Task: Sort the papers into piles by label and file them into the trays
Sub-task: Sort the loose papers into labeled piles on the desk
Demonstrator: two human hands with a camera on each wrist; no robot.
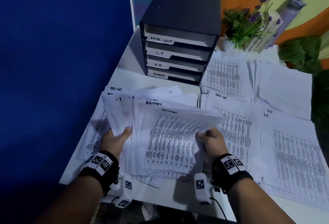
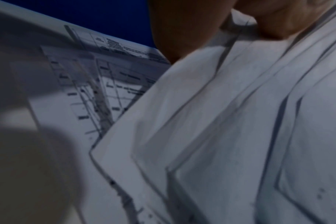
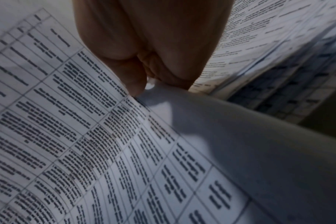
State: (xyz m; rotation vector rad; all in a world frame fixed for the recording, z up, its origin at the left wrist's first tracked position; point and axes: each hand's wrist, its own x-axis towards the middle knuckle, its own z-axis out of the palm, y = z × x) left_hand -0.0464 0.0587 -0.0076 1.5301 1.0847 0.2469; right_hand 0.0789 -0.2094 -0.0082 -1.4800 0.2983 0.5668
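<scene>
I hold a fanned stack of white printed papers (image 1: 165,134) above the table, its upper sheets marked ADMIN. My left hand (image 1: 115,137) grips the stack's left side, thumb on top. My right hand (image 1: 210,138) pinches the right edge of the top sheets. In the left wrist view the fanned papers (image 2: 220,121) fill the frame under my left hand (image 2: 192,30). The right wrist view shows my right hand (image 3: 152,50) pinching a sheet with a printed table (image 3: 86,136). A black four-drawer tray unit (image 1: 179,33) stands behind, labelled TASK LIST, I.T, H.R. and ADMIN.
Sorted piles lie on the white table (image 1: 128,60): TASK LIST sheets (image 1: 229,117) right of my hands, H.R. sheets (image 1: 293,152) at far right, I.T sheets (image 1: 277,85) behind. A potted plant (image 1: 247,26) stands right of the trays. A blue partition (image 1: 62,63) bounds the left.
</scene>
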